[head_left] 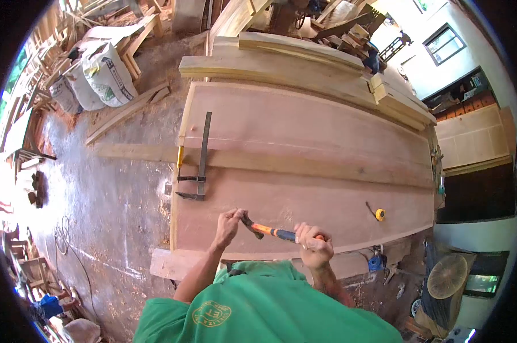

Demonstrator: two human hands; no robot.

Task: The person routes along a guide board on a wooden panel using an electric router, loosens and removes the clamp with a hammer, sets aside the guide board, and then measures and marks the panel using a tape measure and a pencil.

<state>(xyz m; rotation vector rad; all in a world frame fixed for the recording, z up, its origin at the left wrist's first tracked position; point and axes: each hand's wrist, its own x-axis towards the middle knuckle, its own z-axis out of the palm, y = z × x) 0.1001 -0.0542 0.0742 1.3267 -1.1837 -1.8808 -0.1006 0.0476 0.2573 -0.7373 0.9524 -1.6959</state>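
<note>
A smooth, pinkish wooden panel (327,214) with a pale edge carries a long, flat plank (310,164), a dark metal clamp (204,150) with a straight bar at the left and a round yellow tape measure (380,215) at the right, with thick, rough boards (281,72) along its far side. Over the near edge, the hammer (282,234), dark-headed and orange-handled, slants between the hands: the right hand (314,244) wraps its fingers around the handle's end, forearm angled inward, while the left hand (229,224), arm bent, curls its fingers narrowly at the metal head, though I cannot tell whether they grip it.
</note>
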